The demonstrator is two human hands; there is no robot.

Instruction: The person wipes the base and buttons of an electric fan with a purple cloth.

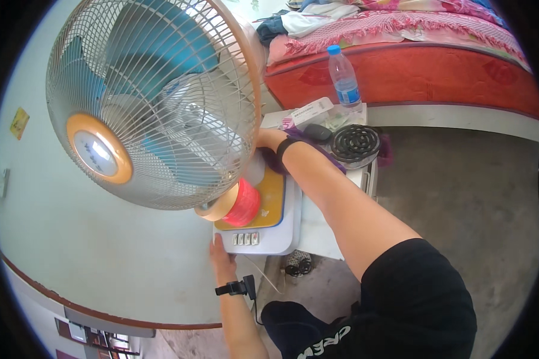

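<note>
A large electric fan (99,157) with teal blades and a round wire cage fills the upper left. Its white base (281,239) has a yellow top and several buttons at the front. My left hand (223,258) grips the near left corner of that base, its fingertips partly hidden. Reaching past the cage's right edge, my right hand (270,139) is at the fan's upright, with its fingers hidden behind the cage. On the yellow top lie a red roll of tape (245,202) and a beige roll of tape (219,204), touching each other.
The fan stands on a white cabinet (320,230). Behind it are a black coil (354,143), a dark computer mouse (317,133), a white box (311,112) and a water bottle (344,78). A bed with a red side (401,75) runs along the back. A pale wall (102,251) bounds the left.
</note>
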